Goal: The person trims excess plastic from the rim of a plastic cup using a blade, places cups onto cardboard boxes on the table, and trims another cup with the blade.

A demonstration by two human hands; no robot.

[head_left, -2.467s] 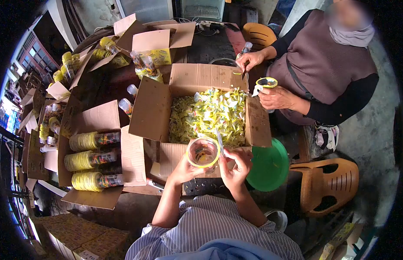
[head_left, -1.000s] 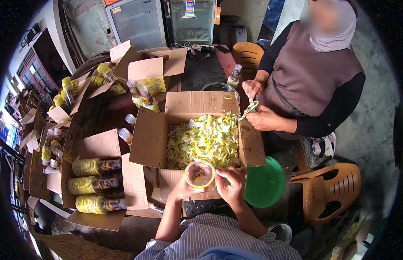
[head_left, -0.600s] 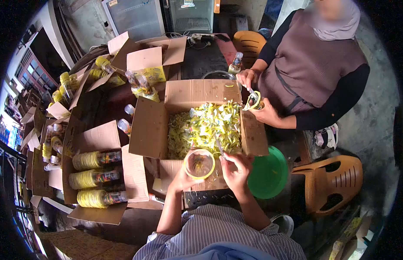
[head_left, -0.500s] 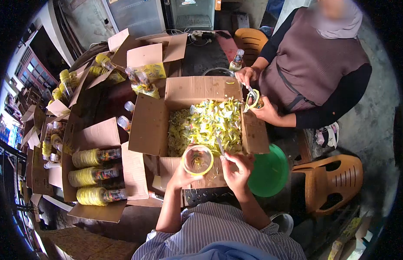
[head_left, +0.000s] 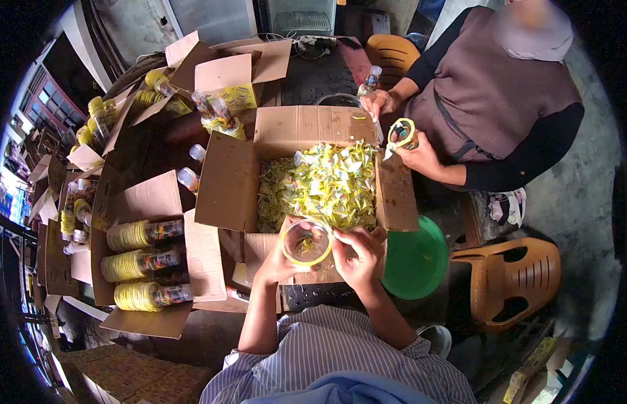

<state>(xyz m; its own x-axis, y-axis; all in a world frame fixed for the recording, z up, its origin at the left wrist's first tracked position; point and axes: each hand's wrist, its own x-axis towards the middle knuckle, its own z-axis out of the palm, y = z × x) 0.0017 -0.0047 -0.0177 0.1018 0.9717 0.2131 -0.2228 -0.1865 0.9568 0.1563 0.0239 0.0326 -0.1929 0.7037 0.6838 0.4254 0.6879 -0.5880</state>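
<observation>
My left hand point(head_left: 278, 259) is wrapped round a clear plastic cup point(head_left: 306, 244) with a yellow rim, its mouth facing up at me. At the cup's right edge, my right hand point(head_left: 359, 257) is closed, thumb and forefinger curled against the rim. The thin blade seen in it a moment ago is hidden now. Just beyond both hands, a cardboard box point(head_left: 226, 182) holds a heap of yellow and white strip scraps point(head_left: 327, 182).
Across the box's right corner a co-worker holds another yellow-rimmed cup point(head_left: 401, 133). Stacked cups point(head_left: 135, 266) lie in an open carton point(head_left: 145, 324) at left. A green basin point(head_left: 416, 262) and an orange chair point(head_left: 515, 279) stand at right.
My right hand has moved left to the cup's rim, and its blade has gone from sight. The co-worker's hands have moved apart, the cup now tilted upward.
</observation>
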